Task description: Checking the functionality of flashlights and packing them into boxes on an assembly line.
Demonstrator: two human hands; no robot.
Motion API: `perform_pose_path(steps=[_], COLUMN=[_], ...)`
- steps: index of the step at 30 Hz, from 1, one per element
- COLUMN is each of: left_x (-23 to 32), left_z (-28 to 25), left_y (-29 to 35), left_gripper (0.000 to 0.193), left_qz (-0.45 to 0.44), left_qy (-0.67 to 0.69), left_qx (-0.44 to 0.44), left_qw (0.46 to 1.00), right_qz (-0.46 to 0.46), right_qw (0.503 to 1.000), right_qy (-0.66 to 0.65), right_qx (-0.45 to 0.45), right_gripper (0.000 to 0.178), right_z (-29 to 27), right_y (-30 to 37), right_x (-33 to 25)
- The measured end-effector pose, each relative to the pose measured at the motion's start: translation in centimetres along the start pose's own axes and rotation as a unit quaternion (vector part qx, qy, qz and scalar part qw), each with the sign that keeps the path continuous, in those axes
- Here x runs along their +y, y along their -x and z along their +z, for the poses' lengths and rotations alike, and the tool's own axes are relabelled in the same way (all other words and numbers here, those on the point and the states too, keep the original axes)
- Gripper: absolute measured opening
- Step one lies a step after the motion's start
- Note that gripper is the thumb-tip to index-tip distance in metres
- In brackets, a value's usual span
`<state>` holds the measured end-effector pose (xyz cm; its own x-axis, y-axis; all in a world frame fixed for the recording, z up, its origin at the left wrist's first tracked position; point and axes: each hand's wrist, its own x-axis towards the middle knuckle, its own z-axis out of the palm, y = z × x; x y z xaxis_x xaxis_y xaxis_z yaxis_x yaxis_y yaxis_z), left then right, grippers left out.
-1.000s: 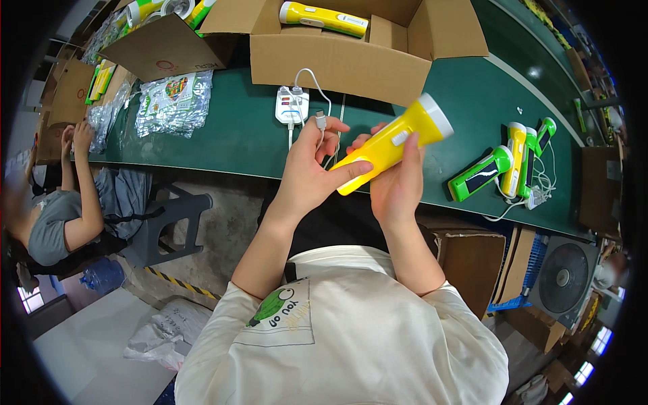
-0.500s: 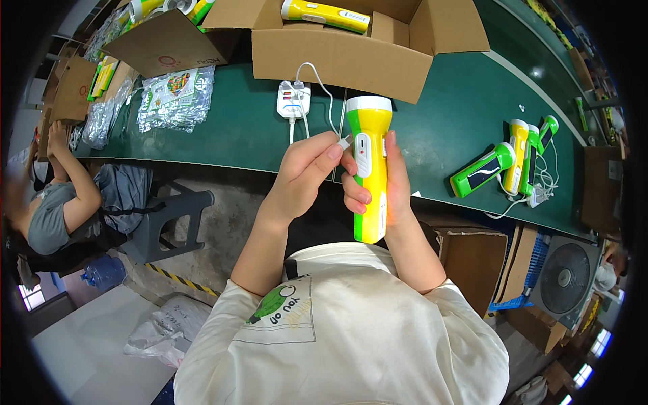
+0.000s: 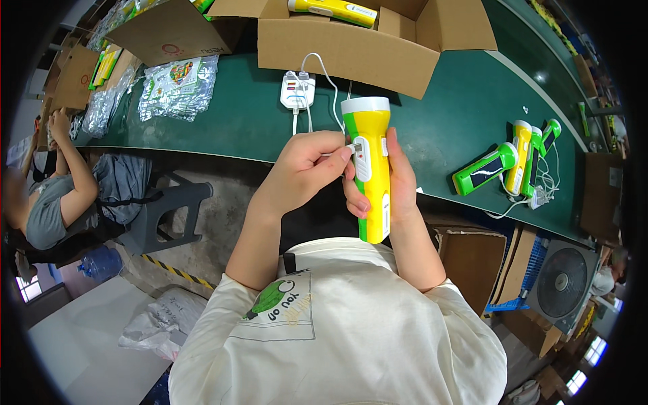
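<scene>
My right hand (image 3: 398,182) grips a yellow and green flashlight (image 3: 370,162) upright in front of my chest, its white head pointing away from me. My left hand (image 3: 307,169) pinches a small white plug against the flashlight's side panel, its white cable running to a white power strip (image 3: 297,91) on the green table (image 3: 445,115). Another yellow flashlight (image 3: 332,8) lies in the open cardboard box (image 3: 368,47) at the back.
Several green and yellow flashlights (image 3: 516,162) with white cables lie at the table's right. Plastic bags of printed packs (image 3: 177,84) lie at the left, by another cardboard box (image 3: 172,30). A seated person (image 3: 57,189) is at far left. A fan (image 3: 560,283) stands at lower right.
The flashlight turned from tilted to upright in my right hand and came closer to my chest. My left hand moved from its base to the side panel with the plug.
</scene>
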<state>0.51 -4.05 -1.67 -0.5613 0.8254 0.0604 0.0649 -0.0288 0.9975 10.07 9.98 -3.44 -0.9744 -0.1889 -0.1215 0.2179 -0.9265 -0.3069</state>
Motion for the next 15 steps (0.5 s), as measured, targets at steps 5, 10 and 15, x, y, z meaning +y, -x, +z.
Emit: perform_pose_path(steps=[5,10,15], left_x=[0.5,1.3,0.8], left_z=[0.0,-0.9,-1.4], left_y=[0.3,0.5,0.7], left_gripper=[0.022,0.02,0.021], left_qz=[0.002,-0.031,-0.047], left_qy=[0.0,-0.009,-0.012], left_qx=[-0.002,-0.044,-0.063], left_qw=[1.0,0.999,0.997], right_qz=[-0.042,-0.076,-0.045], right_qw=[0.996,0.977,0.975], right_qy=[0.081,0.197,0.213], right_qx=[0.012,0.032,0.055], right_gripper=[0.063,0.062,0.049], right_z=[-0.2,-0.3,-0.7], right_y=[0.2,0.2,0.1], right_x=[0.3,0.3,0.0])
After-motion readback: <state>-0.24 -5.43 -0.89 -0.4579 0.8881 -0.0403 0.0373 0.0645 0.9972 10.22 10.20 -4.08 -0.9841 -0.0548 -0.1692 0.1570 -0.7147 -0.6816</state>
